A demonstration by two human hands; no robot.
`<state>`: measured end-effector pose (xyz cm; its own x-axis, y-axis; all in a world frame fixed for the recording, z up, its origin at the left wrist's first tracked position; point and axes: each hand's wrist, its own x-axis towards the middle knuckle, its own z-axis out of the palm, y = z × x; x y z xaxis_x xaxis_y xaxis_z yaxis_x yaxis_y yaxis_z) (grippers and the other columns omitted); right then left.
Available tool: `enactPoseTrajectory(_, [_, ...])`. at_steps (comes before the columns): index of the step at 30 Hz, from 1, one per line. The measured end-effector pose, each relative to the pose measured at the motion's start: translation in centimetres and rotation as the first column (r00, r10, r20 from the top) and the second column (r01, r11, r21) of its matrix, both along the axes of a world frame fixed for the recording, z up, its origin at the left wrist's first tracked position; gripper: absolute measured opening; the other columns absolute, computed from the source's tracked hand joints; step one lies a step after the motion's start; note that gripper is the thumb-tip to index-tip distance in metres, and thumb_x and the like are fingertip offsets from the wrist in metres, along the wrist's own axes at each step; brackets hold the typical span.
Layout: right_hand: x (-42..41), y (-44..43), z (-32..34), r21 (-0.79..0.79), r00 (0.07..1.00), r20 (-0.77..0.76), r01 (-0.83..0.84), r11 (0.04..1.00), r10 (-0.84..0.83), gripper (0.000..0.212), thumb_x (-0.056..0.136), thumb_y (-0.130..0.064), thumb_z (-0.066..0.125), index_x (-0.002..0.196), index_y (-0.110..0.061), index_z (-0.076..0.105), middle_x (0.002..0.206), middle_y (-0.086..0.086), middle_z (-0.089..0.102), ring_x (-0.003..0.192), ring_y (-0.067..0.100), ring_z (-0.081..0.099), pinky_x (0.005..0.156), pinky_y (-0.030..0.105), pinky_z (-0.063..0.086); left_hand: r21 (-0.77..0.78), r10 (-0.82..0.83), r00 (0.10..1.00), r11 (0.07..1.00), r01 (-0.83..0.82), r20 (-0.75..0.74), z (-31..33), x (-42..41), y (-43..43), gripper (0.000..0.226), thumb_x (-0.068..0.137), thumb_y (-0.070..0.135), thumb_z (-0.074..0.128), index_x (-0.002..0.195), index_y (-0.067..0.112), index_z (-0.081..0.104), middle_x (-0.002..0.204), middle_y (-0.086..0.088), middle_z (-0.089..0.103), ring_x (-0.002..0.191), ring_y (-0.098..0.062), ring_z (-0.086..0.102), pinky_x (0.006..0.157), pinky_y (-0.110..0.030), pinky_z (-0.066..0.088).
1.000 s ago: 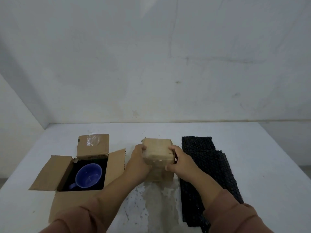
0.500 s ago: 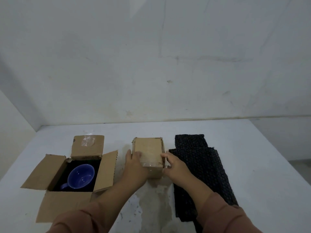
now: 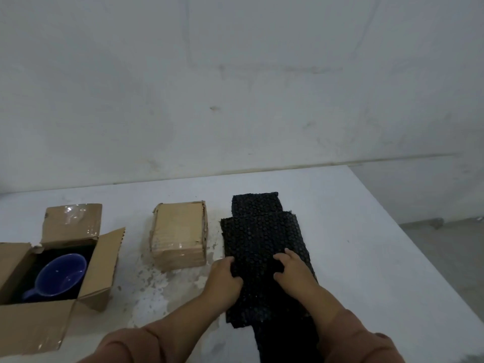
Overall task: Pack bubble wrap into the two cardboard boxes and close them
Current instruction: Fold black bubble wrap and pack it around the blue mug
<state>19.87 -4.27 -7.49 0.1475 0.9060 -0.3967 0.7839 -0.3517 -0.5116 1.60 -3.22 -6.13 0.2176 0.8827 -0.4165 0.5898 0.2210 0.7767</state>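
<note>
From my head camera, both my hands are down on the black bubble wrap point(image 3: 264, 247), which lies flat on the white worktop point(image 3: 366, 258) at the right of the two boxes. My left hand point(image 3: 225, 280) sits at the sheet's left edge, its fingers point(image 3: 230, 268) curled over that edge and gripping it. My right hand point(image 3: 293, 271) rests on top of the sheet, a little right of its middle, fingers point(image 3: 281, 258) bent and pressing into the bubbles; whether they pinch a fold I cannot tell. The wrap looks like more than one layer, a narrower piece showing at the far end and more running back under my sleeves point(image 3: 361, 344).

Just left of the wrap stands the small closed box point(image 3: 179, 231), its top flaps down, apart from my left hand. Farther left is the open box point(image 3: 78, 258), flaps spread, with a blue mug point(image 3: 61, 273) lying tilted inside on a dark lining.
</note>
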Motion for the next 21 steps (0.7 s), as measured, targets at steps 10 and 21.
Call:
enactPoseTrajectory(10, [0.5,-1.1,-1.7,0.007,0.995,0.024,-0.094,0.996,0.094,0.063,0.091,-0.030,0.055,0.147,-0.022,0.026,0.160,0.006,-0.001,0.147,0.023,-0.002,0.118,0.031,0.008,-0.190,0.435,0.896,0.890,-0.414,0.083,-0.3,2.7,2.5,0.056,0.090,0.021,0.063,0.136,0.003,0.038,0.135,-0.019,0.050,0.113,-0.035,0.056,0.091,-0.044,0.050])
enactPoseTrajectory(21, [1.4,-0.8,-0.8,0.054,0.996,-0.085,0.004,0.999,0.000,0.052,0.090,-0.025,0.056,0.140,-0.019,0.042,0.157,0.001,0.016,0.142,0.017,0.024,0.112,0.023,0.021,-0.129,0.241,0.968,0.960,-0.249,-0.075,0.3,1.5,4.2,0.031,0.095,0.022,0.053,0.073,0.001,0.057,0.095,-0.021,0.062,0.086,-0.036,0.059,0.075,-0.037,0.048])
